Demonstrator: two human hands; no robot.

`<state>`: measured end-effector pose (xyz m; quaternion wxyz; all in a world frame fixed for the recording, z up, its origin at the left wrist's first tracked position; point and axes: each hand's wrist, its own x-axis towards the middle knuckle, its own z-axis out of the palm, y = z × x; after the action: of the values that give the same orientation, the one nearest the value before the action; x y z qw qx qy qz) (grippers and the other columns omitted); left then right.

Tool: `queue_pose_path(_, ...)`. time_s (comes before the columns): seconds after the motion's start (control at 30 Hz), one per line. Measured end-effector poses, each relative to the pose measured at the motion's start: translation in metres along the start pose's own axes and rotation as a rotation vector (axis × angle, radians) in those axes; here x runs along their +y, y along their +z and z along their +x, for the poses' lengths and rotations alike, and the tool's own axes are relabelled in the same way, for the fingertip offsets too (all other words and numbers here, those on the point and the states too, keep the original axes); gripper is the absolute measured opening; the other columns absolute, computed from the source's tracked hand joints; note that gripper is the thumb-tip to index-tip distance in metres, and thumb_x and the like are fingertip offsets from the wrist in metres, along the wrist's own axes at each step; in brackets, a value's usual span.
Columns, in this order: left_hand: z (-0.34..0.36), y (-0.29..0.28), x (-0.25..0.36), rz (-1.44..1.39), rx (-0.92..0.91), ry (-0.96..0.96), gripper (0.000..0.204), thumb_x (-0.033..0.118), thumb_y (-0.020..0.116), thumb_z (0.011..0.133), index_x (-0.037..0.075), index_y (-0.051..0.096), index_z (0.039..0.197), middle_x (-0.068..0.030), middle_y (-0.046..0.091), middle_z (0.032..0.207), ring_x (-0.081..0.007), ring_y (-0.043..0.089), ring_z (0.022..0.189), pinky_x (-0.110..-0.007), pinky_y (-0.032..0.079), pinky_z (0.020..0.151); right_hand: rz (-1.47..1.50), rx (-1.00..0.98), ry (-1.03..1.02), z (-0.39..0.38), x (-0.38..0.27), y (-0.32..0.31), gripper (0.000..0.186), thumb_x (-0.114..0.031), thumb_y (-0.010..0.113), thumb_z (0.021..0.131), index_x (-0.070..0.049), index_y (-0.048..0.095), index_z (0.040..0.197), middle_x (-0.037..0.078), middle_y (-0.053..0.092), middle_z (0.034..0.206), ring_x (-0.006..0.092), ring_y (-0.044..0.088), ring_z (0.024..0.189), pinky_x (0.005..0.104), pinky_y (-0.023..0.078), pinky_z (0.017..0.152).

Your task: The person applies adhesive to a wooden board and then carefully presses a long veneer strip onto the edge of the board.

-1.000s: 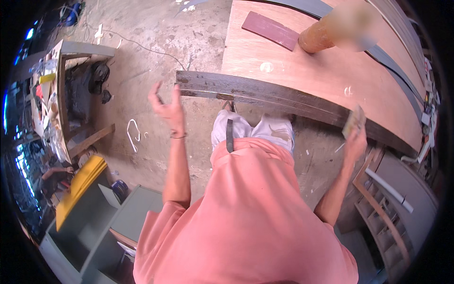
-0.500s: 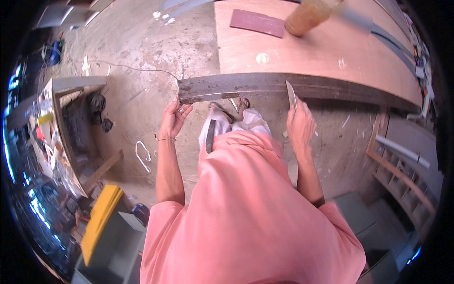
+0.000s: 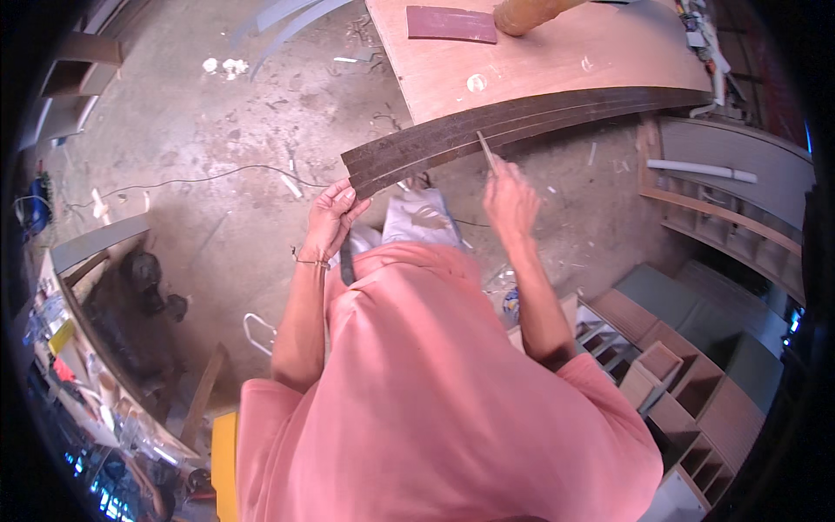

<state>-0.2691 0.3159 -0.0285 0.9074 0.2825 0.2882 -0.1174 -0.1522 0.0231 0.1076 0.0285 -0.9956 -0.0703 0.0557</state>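
A long dark brown strip (image 3: 522,117) runs from my left hand out to the right, its far side along the near edge of the plywood-coloured worktop. My left hand (image 3: 335,213) is closed on the strip's left end, fingertips at its edge. In my right hand (image 3: 511,198) is a thin flat-bladed tool (image 3: 486,148), gripped in closed fingers. Its tip meets the strip near the middle or sits just over it; I cannot tell which. Whether it is a knife or a scraper does not show.
On the worktop (image 3: 522,65) lie a dark red flat piece (image 3: 450,23) and a yellowish-brown container (image 3: 532,13). A cable (image 3: 217,177) crosses the floor at left. Cluttered shelving (image 3: 96,365) stands at left, a compartmented wooden unit (image 3: 678,374) at lower right, and a slatted frame (image 3: 722,209) at right.
My view has shifted and turned. The strip now slants more, its right end higher in view. My right hand has moved left along it with the blade; my left hand still grips the end.
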Motion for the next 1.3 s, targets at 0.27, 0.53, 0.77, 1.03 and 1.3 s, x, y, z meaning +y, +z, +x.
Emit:
queue_pose_path(0.27,-0.011,0.019,0.021,-0.181,-0.253,-0.137,0.039,0.002,0.053,0.106,-0.004,0.051,0.145,-0.0162,0.059,0.147,-0.0327,0.057,0.137,-0.041,0.05,0.115,0.058,-0.044,0.009,-0.034,-0.065,0.008,0.033,-0.018,0.058,0.1,-0.009,0.067,0.13,0.017,0.07,0.109,0.0422,0.069,0.1,0.0548,0.055,0.084)
queue_pose_path(0.53,0.001,0.008,0.014,-0.069,-0.266,-0.117,0.037,0.001,0.05,0.108,-0.003,0.048,0.145,-0.0133,0.06,0.143,-0.029,0.06,0.134,-0.037,0.052,0.112,0.071,-0.056,0.002,-0.049,-0.095,0.009,0.033,-0.018,0.058,0.1,-0.009,0.067,0.13,0.018,0.069,0.109,0.042,0.069,0.099,0.0542,0.055,0.083)
queue_pose_path(0.77,0.004,0.007,0.012,-0.053,-0.266,-0.111,0.036,-0.001,0.049,0.107,-0.001,0.052,0.143,-0.0135,0.061,0.143,-0.029,0.06,0.134,-0.036,0.052,0.113,0.124,-0.099,-0.054,-0.066,-0.108,0.008,0.033,-0.017,0.058,0.1,-0.01,0.067,0.131,0.018,0.069,0.108,0.0415,0.069,0.099,0.054,0.055,0.082)
queue_pose_path(1.03,0.01,-0.004,0.005,-0.067,-0.24,-0.15,0.036,0.001,0.052,0.106,0.003,0.054,0.142,-0.008,0.065,0.138,-0.021,0.063,0.124,-0.033,0.049,0.11,0.198,-0.186,-0.062,-0.08,-0.127,0.006,0.034,-0.017,0.057,0.099,-0.011,0.067,0.131,0.018,0.07,0.11,0.0421,0.069,0.1,0.0538,0.055,0.084)
queue_pose_path(1.3,0.012,-0.015,0.006,-0.228,-0.273,-0.207,0.049,0.039,0.051,0.108,0.003,0.058,0.142,-0.006,0.07,0.133,-0.0151,0.064,0.113,-0.032,0.045,0.106,0.241,-0.145,-0.131,-0.086,-0.139,0.001,0.029,-0.018,0.056,0.1,-0.008,0.068,0.125,0.018,0.069,0.106,0.0432,0.068,0.094,0.0539,0.054,0.08)
